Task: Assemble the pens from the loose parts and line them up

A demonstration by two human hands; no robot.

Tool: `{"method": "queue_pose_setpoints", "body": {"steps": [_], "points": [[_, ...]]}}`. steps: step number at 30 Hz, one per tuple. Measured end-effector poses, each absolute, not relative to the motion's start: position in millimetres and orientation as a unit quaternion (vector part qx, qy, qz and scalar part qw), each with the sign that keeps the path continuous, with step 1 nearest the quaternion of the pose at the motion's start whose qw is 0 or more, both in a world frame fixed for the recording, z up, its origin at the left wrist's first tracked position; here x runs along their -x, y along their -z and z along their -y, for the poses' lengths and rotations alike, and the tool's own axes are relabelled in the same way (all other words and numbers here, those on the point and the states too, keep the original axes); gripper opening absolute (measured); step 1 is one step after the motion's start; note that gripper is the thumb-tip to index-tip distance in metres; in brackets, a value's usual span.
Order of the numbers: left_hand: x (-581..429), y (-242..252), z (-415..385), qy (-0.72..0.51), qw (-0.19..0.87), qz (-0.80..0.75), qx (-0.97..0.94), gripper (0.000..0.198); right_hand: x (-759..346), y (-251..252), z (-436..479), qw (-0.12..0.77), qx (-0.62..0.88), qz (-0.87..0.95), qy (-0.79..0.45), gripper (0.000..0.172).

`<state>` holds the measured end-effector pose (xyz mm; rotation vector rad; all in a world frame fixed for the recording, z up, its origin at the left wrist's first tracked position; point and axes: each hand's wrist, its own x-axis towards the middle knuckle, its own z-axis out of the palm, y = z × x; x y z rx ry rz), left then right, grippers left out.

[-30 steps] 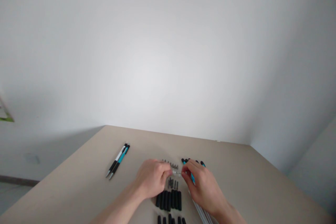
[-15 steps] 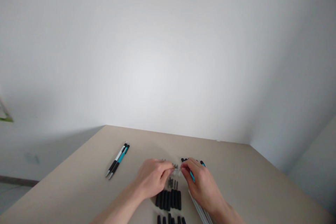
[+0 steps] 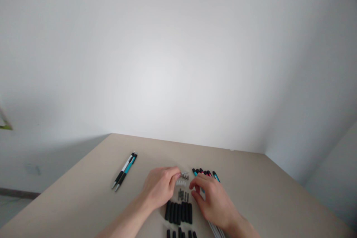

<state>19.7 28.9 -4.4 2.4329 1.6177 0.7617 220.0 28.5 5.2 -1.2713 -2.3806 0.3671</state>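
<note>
My left hand (image 3: 163,184) is closed in a pinch beside a small group of metal springs (image 3: 184,176). Whatever lies between its fingertips is too small to make out. Just below the springs sit several small clear plastic pieces (image 3: 181,183). My right hand (image 3: 213,197) hovers to the right of these parts, thumb and index finger apart with nothing visible between them. It partly covers a row of turquoise and red pen barrels (image 3: 201,171) with black ends, and some thin white rods (image 3: 216,229). Nearer me are small grey metal pieces (image 3: 182,195).
Black grip sleeves (image 3: 178,212) stand in a row in front, with more black pieces (image 3: 181,233) at the bottom edge. Two assembled pens, one white (image 3: 122,171) and one turquoise (image 3: 127,171), lie at the left on the beige table (image 3: 92,193). A wall (image 3: 178,63) rises behind.
My hands have moved apart from where their fingertips nearly met over a thin piece. The right fingers have opened and shifted slightly down; the left hand has drawn slightly left.
</note>
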Motion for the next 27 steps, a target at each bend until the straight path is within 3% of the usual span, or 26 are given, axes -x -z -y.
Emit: {"method": "queue_pose_setpoints", "body": {"steps": [4, 8, 11, 21, 27], "points": [[-21, 3, -29, -0.248, 0.077, -0.543, -0.799, 0.029, -219, -14, -21, 0.174, 0.424, 0.877, -0.141, 0.018], [-21, 3, -28, -0.25, 0.081, -0.55, -0.793, 0.029, -223, -23, -15, 0.122, 0.419, 0.887, -0.153, 0.003], [-20, 4, -29, -0.255, 0.074, -0.543, -0.796, 0.028, -228, -23, -10, 0.074, 0.423, 0.88, -0.202, 0.012], [-19, 6, -29, -0.26, 0.067, -0.534, -0.802, 0.027, -232, -23, 1, 0.025, 0.439, 0.859, -0.261, 0.007], [-19, 7, -30, -0.27, 0.077, -0.516, -0.809, 0.026, -231, -24, -10, 0.159, 0.44, 0.868, -0.166, 0.009]]}}
